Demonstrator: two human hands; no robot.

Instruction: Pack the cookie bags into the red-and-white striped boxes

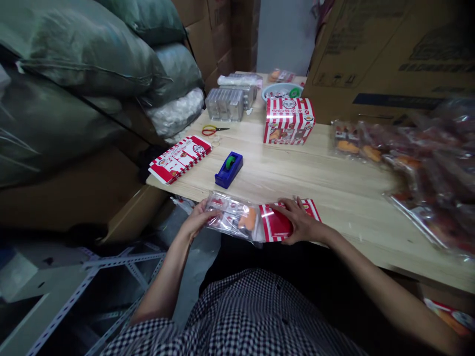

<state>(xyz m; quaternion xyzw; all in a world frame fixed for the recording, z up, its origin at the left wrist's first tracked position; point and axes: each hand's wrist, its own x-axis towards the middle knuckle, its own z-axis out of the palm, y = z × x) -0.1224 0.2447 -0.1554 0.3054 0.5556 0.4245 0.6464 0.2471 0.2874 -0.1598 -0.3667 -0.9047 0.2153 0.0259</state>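
At the table's near edge, my left hand (198, 217) grips the left end of a clear plastic packet (232, 213), thumb on top. Inside the packet are an orange piece and several small dark and red pieces. My right hand (299, 220) is on a red-and-white striped carton (274, 222), with its fingers spread over the top and the thumb at the near edge. The carton's left end meets the packet's right end; whether one sits inside the other I cannot tell. A blue tape dispenser (229, 169) with a green roll stands just beyond the packet.
Flat red-and-white cartons (180, 158) lie stacked at the left edge, near yellow-handled scissors (215, 130). A folded striped box (288, 121) stands before a pale blue bowl (267, 90). Clear plastic cases (224, 105) sit behind. Filled packets (411, 163) pile up at right beside a large cardboard box (389, 59).
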